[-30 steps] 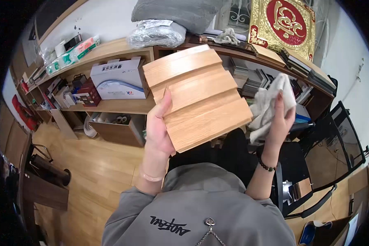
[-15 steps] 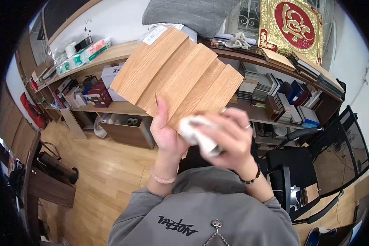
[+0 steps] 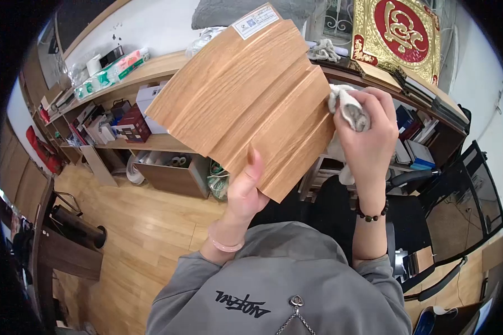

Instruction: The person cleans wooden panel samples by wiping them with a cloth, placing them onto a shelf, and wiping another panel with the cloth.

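A grooved wood panel [image 3: 246,100] with stepped ridges is held up tilted in front of me, a white printed label [image 3: 255,22] at its top corner. My left hand [image 3: 246,190] grips its lower edge, thumb on the face and the other fingers hidden behind. At the panel's right edge, my right hand [image 3: 371,131] pinches a crumpled white cloth [image 3: 352,109] with grey smudges. The cloth touches that edge, and part of it hangs below the hand.
A long low shelf [image 3: 167,61] with books and boxes runs along the wall behind the panel. On its right stands a gold and red ornamental panel [image 3: 405,33]. A black office chair [image 3: 458,206] is at my right, a dark brown desk [image 3: 70,254] at my left.
My right hand with the cloth has moved up and right, from the panel's lower edge to its right edge. The panel has turned and come closer, and my left hand has shifted right.
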Tool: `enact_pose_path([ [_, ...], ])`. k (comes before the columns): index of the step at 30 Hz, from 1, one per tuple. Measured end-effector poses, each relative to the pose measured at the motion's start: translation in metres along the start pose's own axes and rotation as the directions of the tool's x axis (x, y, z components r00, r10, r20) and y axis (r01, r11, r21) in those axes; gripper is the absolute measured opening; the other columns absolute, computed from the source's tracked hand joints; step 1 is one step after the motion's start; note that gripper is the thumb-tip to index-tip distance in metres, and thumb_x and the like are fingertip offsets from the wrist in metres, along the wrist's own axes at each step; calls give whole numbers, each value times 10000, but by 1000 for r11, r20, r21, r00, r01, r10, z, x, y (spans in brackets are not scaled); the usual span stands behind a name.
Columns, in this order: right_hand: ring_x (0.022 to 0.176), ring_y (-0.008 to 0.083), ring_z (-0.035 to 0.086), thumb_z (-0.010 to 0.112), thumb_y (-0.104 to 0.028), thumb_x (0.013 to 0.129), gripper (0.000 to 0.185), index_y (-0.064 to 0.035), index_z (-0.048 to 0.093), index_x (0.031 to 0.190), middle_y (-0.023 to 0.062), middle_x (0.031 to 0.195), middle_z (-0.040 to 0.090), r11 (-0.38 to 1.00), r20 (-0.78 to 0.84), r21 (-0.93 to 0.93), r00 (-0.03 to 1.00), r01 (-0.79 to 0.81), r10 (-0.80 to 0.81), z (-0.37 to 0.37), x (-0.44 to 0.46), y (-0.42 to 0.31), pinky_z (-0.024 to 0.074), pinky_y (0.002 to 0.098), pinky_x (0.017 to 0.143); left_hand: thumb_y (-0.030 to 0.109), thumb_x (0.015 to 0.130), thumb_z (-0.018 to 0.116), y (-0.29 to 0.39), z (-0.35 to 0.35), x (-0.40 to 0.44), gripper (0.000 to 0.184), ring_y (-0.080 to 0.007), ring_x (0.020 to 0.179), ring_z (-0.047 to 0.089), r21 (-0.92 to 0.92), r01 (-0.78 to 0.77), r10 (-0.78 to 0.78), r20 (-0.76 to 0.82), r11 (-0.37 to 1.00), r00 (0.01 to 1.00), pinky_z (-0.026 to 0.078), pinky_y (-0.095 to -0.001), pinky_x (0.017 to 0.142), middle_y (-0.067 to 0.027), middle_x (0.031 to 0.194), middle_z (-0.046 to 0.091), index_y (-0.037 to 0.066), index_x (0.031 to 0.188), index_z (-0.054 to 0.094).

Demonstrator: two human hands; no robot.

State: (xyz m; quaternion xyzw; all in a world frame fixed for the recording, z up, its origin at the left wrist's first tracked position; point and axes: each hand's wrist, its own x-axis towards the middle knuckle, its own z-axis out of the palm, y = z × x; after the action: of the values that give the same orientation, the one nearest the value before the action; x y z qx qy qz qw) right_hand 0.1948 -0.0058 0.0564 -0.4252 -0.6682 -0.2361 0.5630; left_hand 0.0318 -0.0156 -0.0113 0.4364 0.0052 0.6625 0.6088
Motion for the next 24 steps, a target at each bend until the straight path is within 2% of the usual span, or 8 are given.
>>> enact_pose_path([
  [2, 824, 252, 556, 669, -7, 567, 328, -37, 630, 891, 104, 901, 541, 997, -16, -56, 999, -51, 50, -3, -3, -5, 458, 313, 710, 282, 910, 444, -3, 3, -2, 548, -290, 1146, 455, 86, 19, -17, -26, 996, 1000, 385, -427, 950, -172, 1274, 403, 3, 1330, 229],
  [4, 814, 238, 559, 670, -15, 580, 296, -36, 625, 873, 103, 903, 545, 986, 156, 165, 987, 16, -42, -6, -25, -30, 458, 309, 695, 284, 908, 448, -5, 1, 2, 552, -287, 1146, 455, 76, 28, -26, -29, 997, 999, 386, -424, 949, -172, 1274, 403, 1, 1328, 231],
  [9, 793, 236, 560, 685, -33, 576, 280, -31, 621, 849, 107, 902, 548, 966, 182, 256, 983, -34, -14, -4, -26, -24, 457, 316, 684, 342, 909, 421, -2, 4, 4, 582, -291, 1150, 447, 111, 30, -27, -25, 993, 999, 380, -429, 954, -188, 1274, 396, -10, 1329, 224],
  [13, 785, 237, 560, 695, -48, 573, 265, -38, 626, 828, 102, 888, 547, 997, -25, 53, 998, -51, 52, 8, -8, -1, 455, 315, 672, 370, 910, 409, -6, 7, 5, 596, -296, 1149, 445, 130, -10, 12, -11, 991, 1000, 379, -431, 955, -194, 1270, 397, -13, 1328, 224],
  [16, 776, 238, 558, 688, -41, 583, 265, -26, 630, 840, 101, 882, 540, 990, 62, 141, 998, -25, 17, 3, -39, -41, 452, 309, 667, 349, 909, 422, -2, 7, 6, 584, -290, 1153, 443, 57, -2, 3, -18, 998, 1000, 377, -427, 955, -186, 1273, 397, -10, 1326, 228],
  [19, 770, 241, 553, 689, -41, 592, 285, -31, 634, 872, 103, 890, 535, 921, 235, 386, 959, 58, -159, -3, -53, -57, 451, 300, 663, 308, 909, 442, 5, 5, 2, 563, -280, 1163, 436, -87, 63, -65, -17, 994, 998, 372, -419, 958, -172, 1283, 393, -4, 1326, 229],
  [22, 790, 252, 535, 711, -44, 535, 325, -65, 627, 848, 92, 898, 540, 978, 17, 200, 998, -65, 63, 3, -36, -30, 452, 319, 653, 301, 908, 449, 3, 7, 0, 545, -273, 1152, 444, -40, 4, -5, -30, 999, 1000, 380, -416, 948, -166, 1271, 405, -4, 1317, 257],
  [24, 789, 251, 537, 714, -45, 535, 322, -67, 628, 845, 92, 894, 543, 981, -7, 178, 997, -70, 73, 5, -38, -25, 452, 316, 654, 314, 907, 443, 1, 8, -3, 548, -278, 1146, 450, 44, 6, -5, -44, 999, 999, 381, -418, 949, -170, 1266, 412, -4, 1314, 260],
])
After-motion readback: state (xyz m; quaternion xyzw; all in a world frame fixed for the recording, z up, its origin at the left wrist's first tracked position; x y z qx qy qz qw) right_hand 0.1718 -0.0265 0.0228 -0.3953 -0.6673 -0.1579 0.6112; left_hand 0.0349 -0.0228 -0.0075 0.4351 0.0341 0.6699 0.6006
